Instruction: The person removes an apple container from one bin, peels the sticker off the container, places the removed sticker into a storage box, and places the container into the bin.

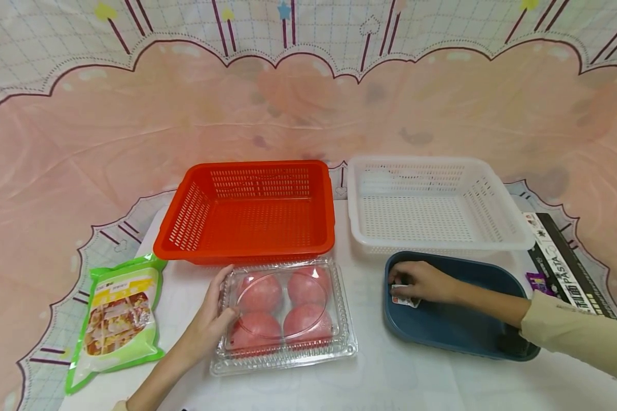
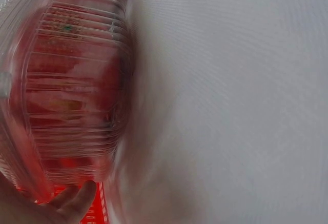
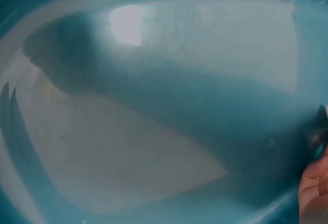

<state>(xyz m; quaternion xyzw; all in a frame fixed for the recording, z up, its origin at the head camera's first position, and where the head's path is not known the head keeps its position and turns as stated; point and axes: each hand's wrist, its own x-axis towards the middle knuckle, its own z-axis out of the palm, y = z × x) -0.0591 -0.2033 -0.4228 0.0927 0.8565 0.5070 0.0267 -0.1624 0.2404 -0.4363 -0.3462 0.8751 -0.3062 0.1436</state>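
A clear plastic clamshell box (image 1: 283,359) with several round red fruits inside lies on the table in front of the red basket. My left hand (image 1: 209,322) grips its left side, thumb on the lid edge. In the left wrist view the fingers (image 2: 77,206) show at the box's end. My right hand (image 1: 425,281) reaches into a dark blue oval tray (image 1: 457,325) and pinches a small white-and-red packet (image 1: 405,300) at the tray's left end. The fingers partly cover the packet, so its kind is unclear. The right wrist view shows mostly the tray's shiny floor.
Behind stand a red basket (image 1: 262,214) and a white basket (image 1: 416,220). A green-edged food bag (image 1: 118,322) lies at left. At right are a black pasta box (image 1: 560,262) and a small purple packet (image 1: 539,282). Patterned cloth hangs behind.
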